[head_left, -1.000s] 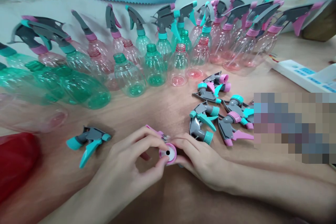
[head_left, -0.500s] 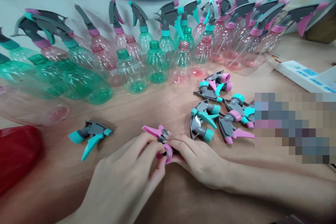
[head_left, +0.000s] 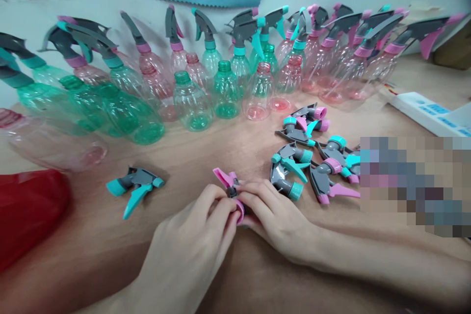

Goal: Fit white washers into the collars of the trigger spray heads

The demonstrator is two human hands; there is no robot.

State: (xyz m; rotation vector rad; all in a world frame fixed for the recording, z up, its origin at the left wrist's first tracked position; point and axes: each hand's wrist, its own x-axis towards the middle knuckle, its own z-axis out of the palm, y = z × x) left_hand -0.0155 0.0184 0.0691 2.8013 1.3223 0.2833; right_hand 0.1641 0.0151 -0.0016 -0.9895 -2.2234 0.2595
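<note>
Between my two hands, low over the table, is a grey and pink trigger spray head (head_left: 240,212). My right hand (head_left: 277,218) grips its grey body, which the fingers largely cover. The fingertips of my left hand (head_left: 196,238) are pinched at the open end of its pink collar; whether they hold a small part there is hidden. The pink trigger (head_left: 222,177) points up and away to the left. A grey and teal spray head (head_left: 135,187) lies alone to the left of my hands. Several more spray heads (head_left: 290,169) lie in a loose pile beyond my right hand.
Rows of clear green and pink bottles stand along the back, some with spray heads fitted and some open, such as a green bottle (head_left: 193,105). A pink bottle (head_left: 55,142) lies at the left above a red item (head_left: 33,211). A white box (head_left: 430,113) sits at the right.
The view has shifted slightly, so everything sits a little more to the right. My left fingertips have closed in further over the pink collar's opening. Both hands stay on the spray head.
</note>
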